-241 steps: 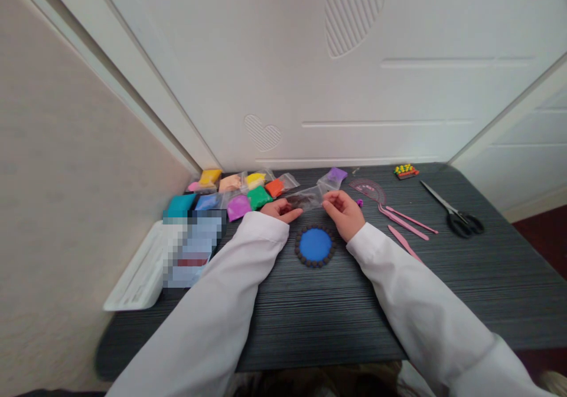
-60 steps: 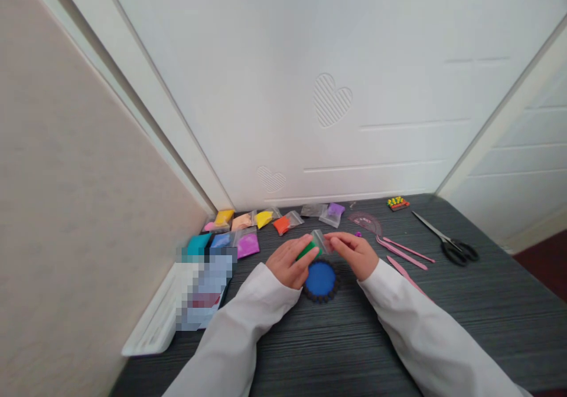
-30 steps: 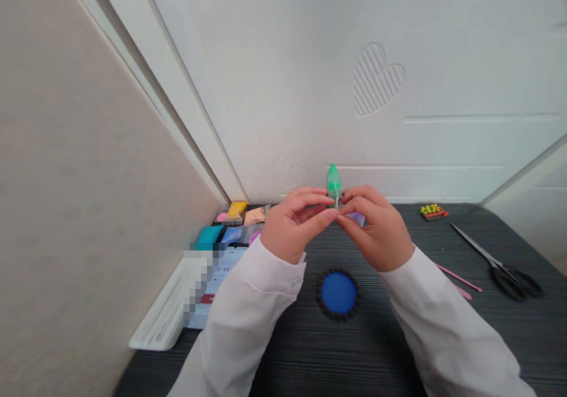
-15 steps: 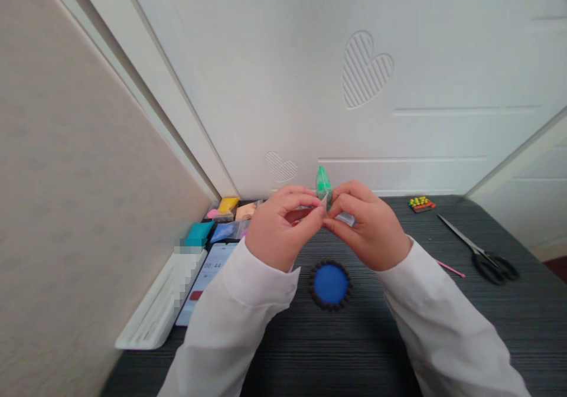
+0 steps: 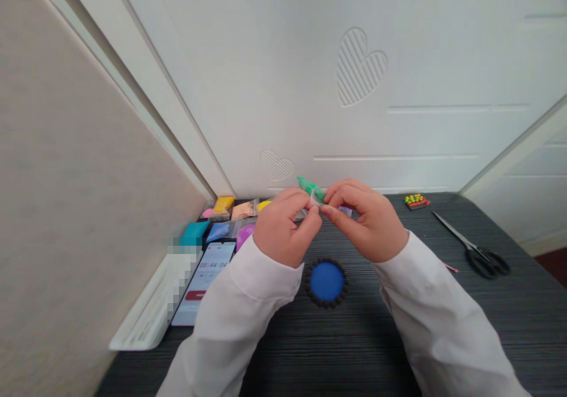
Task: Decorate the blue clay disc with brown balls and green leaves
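Between my two hands, above the back of the table, is a small clear plastic bag (image 5: 312,188) with green clay-like stuff in it, its green tip leaning to the left. My left hand (image 5: 284,227) pinches the bag's clear edge between thumb and fingers. On the other side, my right hand (image 5: 368,217) also grips it, thumb and forefinger together close to the left fingertips. The fingers cover part of the bag. Below them on the table lies a flat blue disc (image 5: 326,281) ringed with small black balls.
At left are a phone (image 5: 206,273) showing a timer, a white tray (image 5: 142,308) and several bags of coloured clay (image 5: 224,204). At right lie black-handled scissors (image 5: 481,255), a small yellow, red and brown piece (image 5: 416,201) and a pink stick (image 5: 450,267). A white panel stands behind the table.
The green bag has tipped from upright to leaning left. Both hands keep hold of it, with their fingertips closer together. The view has shifted slightly.
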The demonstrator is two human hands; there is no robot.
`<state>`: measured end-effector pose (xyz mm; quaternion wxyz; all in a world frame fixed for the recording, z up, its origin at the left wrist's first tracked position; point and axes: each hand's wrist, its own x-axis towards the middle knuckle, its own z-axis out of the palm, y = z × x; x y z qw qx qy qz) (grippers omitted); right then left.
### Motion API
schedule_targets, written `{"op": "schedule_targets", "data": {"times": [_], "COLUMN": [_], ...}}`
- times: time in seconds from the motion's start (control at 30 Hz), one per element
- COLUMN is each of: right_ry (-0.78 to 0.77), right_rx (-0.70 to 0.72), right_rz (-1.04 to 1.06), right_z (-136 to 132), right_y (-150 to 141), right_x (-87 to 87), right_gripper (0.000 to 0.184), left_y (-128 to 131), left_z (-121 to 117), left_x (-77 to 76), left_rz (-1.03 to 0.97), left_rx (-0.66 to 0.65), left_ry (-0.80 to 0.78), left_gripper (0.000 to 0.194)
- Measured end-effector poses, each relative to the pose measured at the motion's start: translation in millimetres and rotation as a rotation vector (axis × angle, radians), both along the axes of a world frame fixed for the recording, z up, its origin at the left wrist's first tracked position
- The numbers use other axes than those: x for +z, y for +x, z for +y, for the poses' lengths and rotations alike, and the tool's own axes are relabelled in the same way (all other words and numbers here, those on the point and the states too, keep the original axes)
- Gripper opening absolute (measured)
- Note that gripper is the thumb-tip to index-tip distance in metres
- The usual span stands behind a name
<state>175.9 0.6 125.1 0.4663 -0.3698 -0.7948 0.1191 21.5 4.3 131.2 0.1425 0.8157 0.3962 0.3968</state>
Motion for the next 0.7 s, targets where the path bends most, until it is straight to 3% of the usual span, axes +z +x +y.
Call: {"op": "schedule_targets", "data": {"times": [0.17, 0.4, 0.57, 0.7], "right_ry": [-0.038, -0.048, 0.014, 0.124], "right_rx": [-0.118, -0.177, -0.186, -0.212], "right_rz": [0.083, 0.070, -0.017, -0.079], "right_z": [-0.3, -0.4, 0.1, -0.2], "right_y": [5.3, -2.7, -6.7, -11.1], "right_x": [-0.6, -2.7, -5.3, -8.1], "right_gripper": [0.011, 0.007, 0.004, 0.007], "left_y": [5.0, 0.7, 1.2, 5.7], "left_z": [-3.1, -5.0, -4.0, 3.1], "left_x": [3.0, 5.8, 0.8, -8.2], "left_rz": [0.008, -0.037, -0.109, -0.243], "left_rx": [-0.026, 0.152, 0.114, 0.238], "left_ry": [0.055, 0.106, -0.155, -0.151], "left_gripper": [0.015, 0.007, 0.016, 0.012]}}
